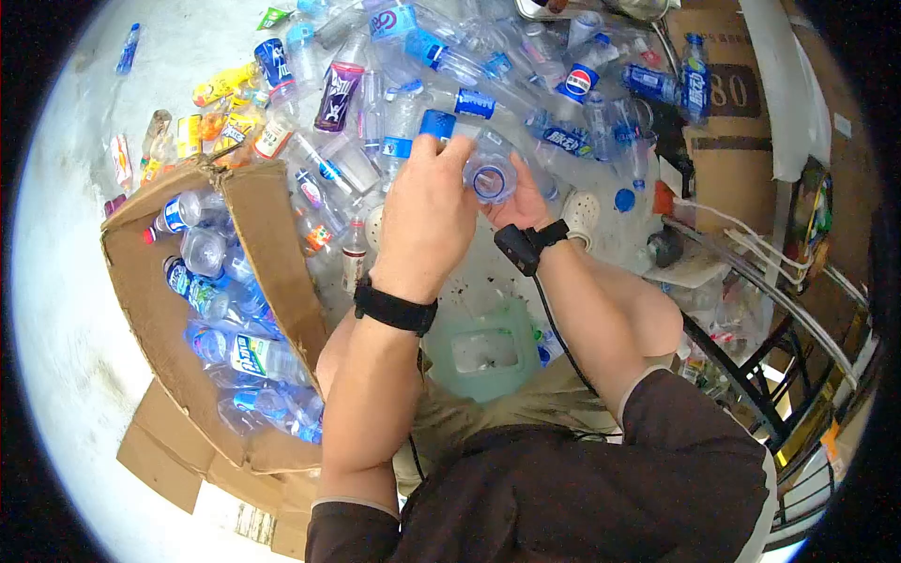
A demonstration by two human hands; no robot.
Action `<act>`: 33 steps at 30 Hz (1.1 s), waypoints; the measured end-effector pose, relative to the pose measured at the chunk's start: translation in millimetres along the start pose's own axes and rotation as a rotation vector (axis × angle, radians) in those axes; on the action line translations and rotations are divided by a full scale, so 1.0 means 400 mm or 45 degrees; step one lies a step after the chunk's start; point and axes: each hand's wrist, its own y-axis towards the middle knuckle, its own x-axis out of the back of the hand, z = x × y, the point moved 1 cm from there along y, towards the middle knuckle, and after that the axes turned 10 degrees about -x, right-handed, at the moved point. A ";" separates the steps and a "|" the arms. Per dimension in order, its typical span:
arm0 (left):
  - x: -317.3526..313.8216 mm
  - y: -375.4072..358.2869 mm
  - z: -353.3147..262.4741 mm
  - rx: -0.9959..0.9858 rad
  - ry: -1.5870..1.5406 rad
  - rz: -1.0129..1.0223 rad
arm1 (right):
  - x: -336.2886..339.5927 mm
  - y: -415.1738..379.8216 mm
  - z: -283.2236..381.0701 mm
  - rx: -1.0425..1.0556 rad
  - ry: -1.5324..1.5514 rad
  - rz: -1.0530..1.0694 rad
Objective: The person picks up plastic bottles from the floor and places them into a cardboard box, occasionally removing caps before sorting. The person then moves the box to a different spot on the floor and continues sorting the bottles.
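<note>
Little here can be read with certainty. The clearest mark is the round red, white and blue Pepsi logo on a blue bottle label (pixel 577 83) in the heap. A brown cardboard carton (pixel 727 113) at the right edge carries large dark numerals that read "80". A blue-labelled bottle (pixel 695 86) beside that carton bears white Chinese characters, too small to make out. A dark purple label (pixel 336 96) near the pile's middle shows white lettering that stays illegible. Other labels are blurred.
</note>
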 end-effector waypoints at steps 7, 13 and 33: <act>-0.009 0.018 -0.024 -0.297 -0.165 0.127 | 0.057 0.014 -0.045 -0.086 0.123 0.142; 0.019 0.036 -0.025 -0.102 0.022 -0.276 | 0.531 0.049 -0.120 -0.148 0.114 -1.313; 0.027 0.027 -0.051 -0.034 0.047 -0.207 | 0.680 -0.012 -0.117 -0.287 -0.463 -1.144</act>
